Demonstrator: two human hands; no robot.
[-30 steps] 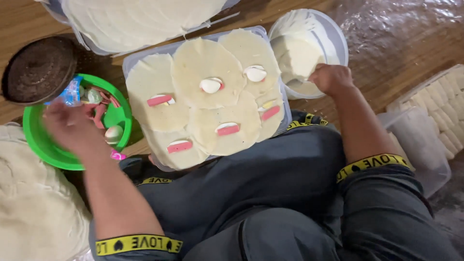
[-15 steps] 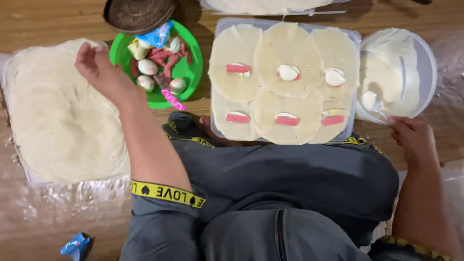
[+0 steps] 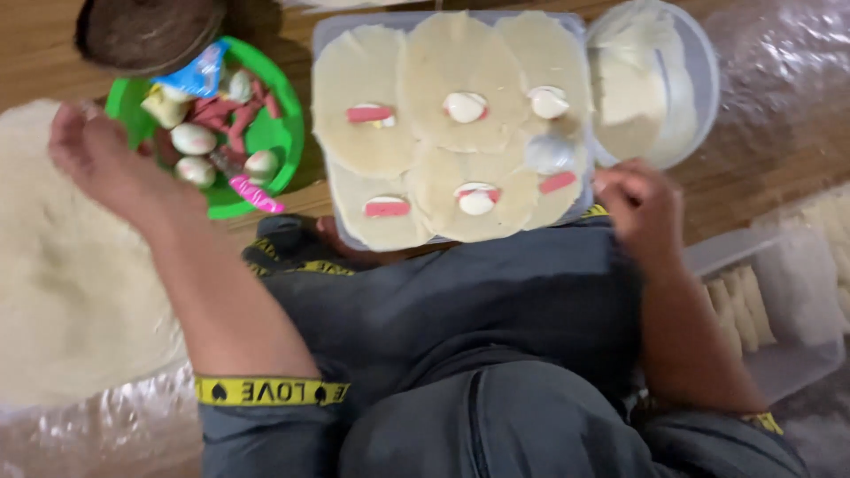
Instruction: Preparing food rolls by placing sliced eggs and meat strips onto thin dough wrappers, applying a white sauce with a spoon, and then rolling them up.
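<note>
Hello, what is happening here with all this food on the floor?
A seated person works over a tray of six round dough wrappers, each topped with pink sausage strips or egg pieces. The left hand hovers beside a green plate of fillings, above a stack of wrappers. The right hand is at the tray's corner, near a white bowl.

A single head-worn view looks steeply down from above the person's lap, facing forward over the wooden floor (image 3: pixel 753 186). It sits close: knees fill the near edge, the tray (image 3: pixel 329 35) and green plate (image 3: pixel 288 150) lie far, both forearms crossing mid-frame.
</note>
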